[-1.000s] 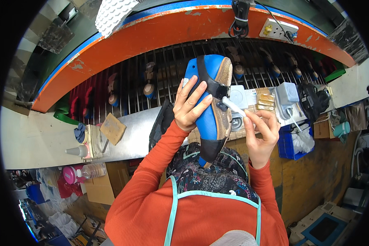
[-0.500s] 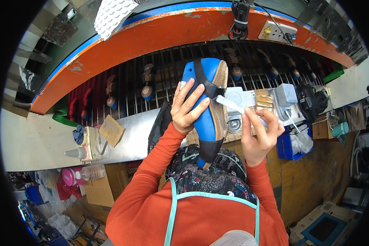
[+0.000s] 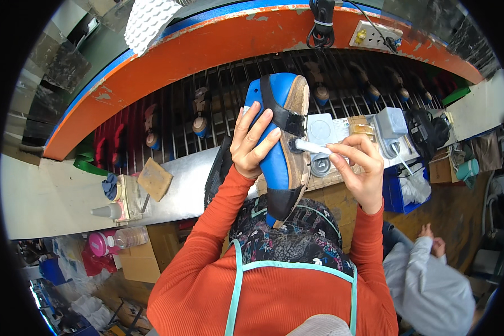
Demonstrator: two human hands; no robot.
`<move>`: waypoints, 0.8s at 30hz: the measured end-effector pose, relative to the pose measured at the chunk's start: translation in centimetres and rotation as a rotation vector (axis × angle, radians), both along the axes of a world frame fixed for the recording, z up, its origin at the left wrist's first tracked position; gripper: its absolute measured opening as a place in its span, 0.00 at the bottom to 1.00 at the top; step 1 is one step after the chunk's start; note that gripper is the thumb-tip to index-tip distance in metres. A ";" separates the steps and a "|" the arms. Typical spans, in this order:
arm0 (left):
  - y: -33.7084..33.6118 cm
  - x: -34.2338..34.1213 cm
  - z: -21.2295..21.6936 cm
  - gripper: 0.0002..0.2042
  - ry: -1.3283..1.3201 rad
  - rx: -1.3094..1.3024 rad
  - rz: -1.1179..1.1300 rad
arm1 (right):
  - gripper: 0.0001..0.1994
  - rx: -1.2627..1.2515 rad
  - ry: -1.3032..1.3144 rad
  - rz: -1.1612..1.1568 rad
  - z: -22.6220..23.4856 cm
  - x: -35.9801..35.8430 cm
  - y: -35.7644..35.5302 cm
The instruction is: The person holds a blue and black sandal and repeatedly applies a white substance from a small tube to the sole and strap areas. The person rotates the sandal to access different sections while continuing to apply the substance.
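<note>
A blue shoe last (image 3: 277,176) stands tilted above my lap. Black straps (image 3: 285,119) wrap over it, and a brown insole (image 3: 298,99) covers its bottom, which faces right. My left hand (image 3: 252,144) is closed around the blue side, fingers across it. Between thumb and fingers, my right hand (image 3: 361,165) pinches a white brush (image 3: 315,147). The brush tip touches the insole edge just below the middle strap. Behind the right hand are a grey lidded pot (image 3: 321,130) and a round metal cup (image 3: 320,167) on the bench.
A rod rack (image 3: 173,112) with several strapped lasts (image 3: 201,125) runs under an orange frame (image 3: 235,35). A brown block (image 3: 154,179) lies on the bench at left. At right are a blue bin (image 3: 400,203) and a person in grey (image 3: 428,283).
My right hand has brought the brush level and onto the insole edge. The last has shifted slightly left and up. A person in grey has come into view at lower right.
</note>
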State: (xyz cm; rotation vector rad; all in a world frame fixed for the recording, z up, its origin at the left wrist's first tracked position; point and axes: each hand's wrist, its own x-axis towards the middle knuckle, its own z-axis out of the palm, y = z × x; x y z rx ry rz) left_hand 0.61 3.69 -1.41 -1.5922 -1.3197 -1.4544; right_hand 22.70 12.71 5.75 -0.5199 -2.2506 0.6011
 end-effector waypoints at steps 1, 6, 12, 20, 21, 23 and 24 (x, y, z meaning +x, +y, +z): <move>0.0 -0.1 0.0 0.19 0.008 0.002 0.000 | 0.10 -0.051 0.014 0.016 -0.2 0.0 0.1; 0.5 -0.1 -0.3 0.18 -0.012 0.045 0.003 | 0.09 -0.224 0.080 0.018 -1.4 0.2 -0.4; 0.9 -0.3 -0.5 0.16 -0.021 0.063 0.033 | 0.09 -0.274 0.108 0.033 -2.1 0.7 -1.0; 1.5 -0.3 -0.7 0.17 -0.050 0.084 0.063 | 0.09 -0.255 0.143 -0.008 -3.2 1.1 -2.3; 1.6 -0.3 -0.7 0.17 -0.055 0.092 0.070 | 0.09 -0.252 0.154 -0.013 -3.3 1.1 -2.5; 1.8 -0.2 -0.7 0.17 -0.066 0.101 0.077 | 0.09 -0.233 0.172 -0.038 -3.5 1.1 -2.9; 1.8 -0.1 -0.7 0.17 -0.069 0.103 0.088 | 0.09 -0.258 0.177 -0.058 -3.5 1.1 -3.1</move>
